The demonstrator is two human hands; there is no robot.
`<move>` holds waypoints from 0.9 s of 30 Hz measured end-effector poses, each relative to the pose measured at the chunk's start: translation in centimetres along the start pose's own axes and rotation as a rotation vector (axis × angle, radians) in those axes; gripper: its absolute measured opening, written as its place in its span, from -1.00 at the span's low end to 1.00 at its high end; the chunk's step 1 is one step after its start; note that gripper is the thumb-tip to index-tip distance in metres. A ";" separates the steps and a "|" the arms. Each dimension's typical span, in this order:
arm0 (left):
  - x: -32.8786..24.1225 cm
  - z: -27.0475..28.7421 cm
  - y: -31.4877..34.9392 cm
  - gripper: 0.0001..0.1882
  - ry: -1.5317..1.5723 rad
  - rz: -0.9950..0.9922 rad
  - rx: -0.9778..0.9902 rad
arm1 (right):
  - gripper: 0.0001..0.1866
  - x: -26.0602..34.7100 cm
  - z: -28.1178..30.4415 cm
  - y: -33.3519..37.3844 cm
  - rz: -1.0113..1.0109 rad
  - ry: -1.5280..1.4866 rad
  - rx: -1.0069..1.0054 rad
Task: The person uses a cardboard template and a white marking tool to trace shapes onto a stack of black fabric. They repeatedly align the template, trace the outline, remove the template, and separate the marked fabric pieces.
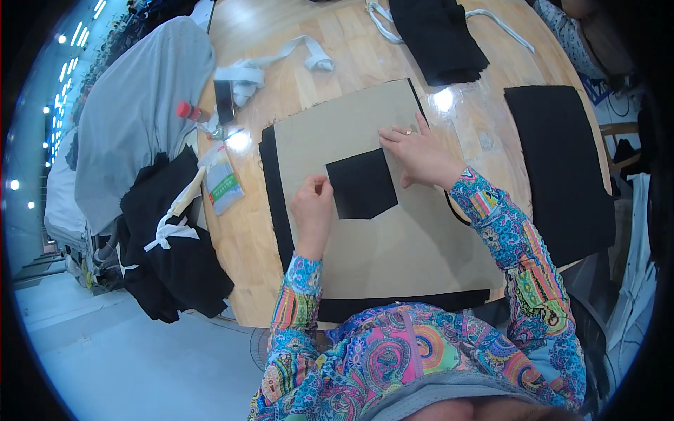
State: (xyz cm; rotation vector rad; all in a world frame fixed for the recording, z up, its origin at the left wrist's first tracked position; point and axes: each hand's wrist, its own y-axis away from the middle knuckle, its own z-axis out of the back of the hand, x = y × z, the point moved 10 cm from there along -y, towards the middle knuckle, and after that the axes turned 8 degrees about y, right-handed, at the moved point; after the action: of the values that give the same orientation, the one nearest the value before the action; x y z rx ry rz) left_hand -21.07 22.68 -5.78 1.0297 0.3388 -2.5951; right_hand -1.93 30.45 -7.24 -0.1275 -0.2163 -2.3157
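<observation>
A beige board or card sheet lies on black cloth, which shows along its left and bottom edges. In the sheet's middle is a black pocket-shaped patch; whether it is a cut-out or a separate piece I cannot tell. At the patch's left edge, my left hand is closed in a pinch, and what the fingertips hold is too small to make out. My right hand rests beside the patch's upper right corner, fingers spread over the sheet, holding nothing visible.
Folded black cloth with white ties lies at the far side. A black panel is at the right. On the left are a white strip, a red-capped bottle, a plastic packet and bundled black cloth.
</observation>
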 end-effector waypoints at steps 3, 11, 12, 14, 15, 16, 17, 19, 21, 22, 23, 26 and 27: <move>0.5 0.1 2.1 -0.86 -0.002 0.006 0.048 | -0.04 0.0 0.1 0.1 -0.002 0.006 -0.007; 1.4 0.6 5.8 -0.91 0.044 0.045 0.097 | -0.04 0.1 0.1 0.0 -0.003 -0.005 -0.005; 1.3 0.6 5.9 -0.91 0.051 0.034 0.094 | -0.04 0.1 0.0 0.0 -0.003 -0.003 0.000; 0.8 0.7 5.9 -0.92 0.066 0.009 0.088 | -0.03 0.1 0.0 0.0 -0.007 0.001 0.006; 0.7 0.7 5.9 -0.91 0.039 0.005 0.098 | -0.03 0.0 0.0 0.0 -0.011 0.003 0.009; 0.6 0.8 5.9 -0.90 0.011 0.000 0.106 | -0.02 0.0 0.0 0.0 -0.013 0.005 0.011; 0.5 0.7 5.9 -0.89 -0.018 -0.004 0.115 | -0.02 0.0 0.0 0.0 -0.013 0.006 0.016; 0.5 0.7 5.9 -0.89 -0.018 -0.007 0.115 | -0.01 0.0 0.0 0.0 -0.013 0.007 0.026; 0.3 0.6 6.0 -0.90 0.036 -0.005 0.120 | -0.02 0.0 0.0 0.0 -0.016 0.009 0.026; 0.1 0.6 6.2 -0.90 0.091 0.000 0.125 | -0.02 0.1 -0.1 0.0 -0.016 0.010 0.028; -0.2 0.4 6.4 -0.90 0.145 0.005 0.130 | -0.02 0.1 -0.1 0.0 -0.012 0.010 0.024; -0.9 -1.7 7.4 -0.90 0.233 0.034 0.202 | -0.02 0.0 -0.1 -0.1 -0.008 0.008 0.014; -1.2 -1.9 7.6 -0.90 0.232 0.027 0.208 | -0.02 0.1 -0.1 0.0 -0.011 0.005 0.013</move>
State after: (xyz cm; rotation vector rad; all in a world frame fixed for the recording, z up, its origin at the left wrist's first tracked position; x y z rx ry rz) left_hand -16.17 16.63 -7.05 1.4024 0.1088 -2.5307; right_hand -2.01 30.42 -7.33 -0.1141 -0.2297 -2.3246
